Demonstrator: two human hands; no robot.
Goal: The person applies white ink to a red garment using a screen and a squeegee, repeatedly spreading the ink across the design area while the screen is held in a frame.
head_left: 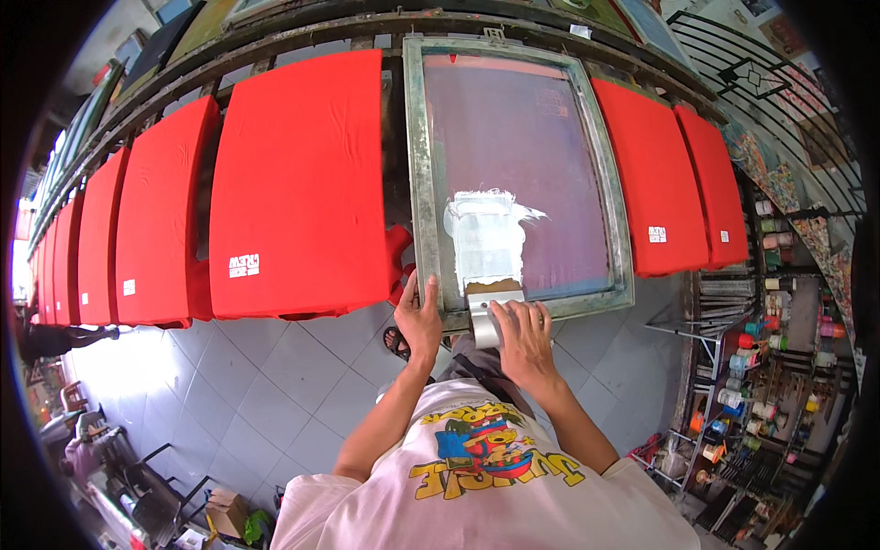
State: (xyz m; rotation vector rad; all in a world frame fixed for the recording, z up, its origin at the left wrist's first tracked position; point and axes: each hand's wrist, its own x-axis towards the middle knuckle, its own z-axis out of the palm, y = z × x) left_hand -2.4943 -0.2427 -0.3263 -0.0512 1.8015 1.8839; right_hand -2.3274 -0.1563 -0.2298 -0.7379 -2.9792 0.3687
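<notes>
Nearest is the wearer's pale T-shirt (477,518) with its colourful cartoon print, both bare forearms reaching away from it over the grey tiled floor (302,385). The right hand (526,344) grasps a silvery squeegee (485,330), fingers spread along its upper face; the thumb is hidden. The squeegee is at the near end of the screen frame (424,183), left of its middle. The left hand (419,325) grips the frame's near left corner, thumb and forefinger about the rail.

The squeegee looks rigid and fairly light, likely metal-bodied, and could turn slippery if ink reaches it; the best hold is across the body, well back from the working edge. The frame seems stiff and rather bulky, to be held by its rails, since the taut mesh (513,137) is probably thin and easily damaged.

Just beyond the squeegee, white ink (489,234) lies thick and glossy on the mesh, ragged at its far edge. Left and right of the frame, red fabric pieces (302,183) lie stretched over boards in a row, many with a small white print near the close edge. A jar-filled shelf (756,412) stands at right; farthest off run dark rails (321,35) and a black metal grille (756,78).
</notes>
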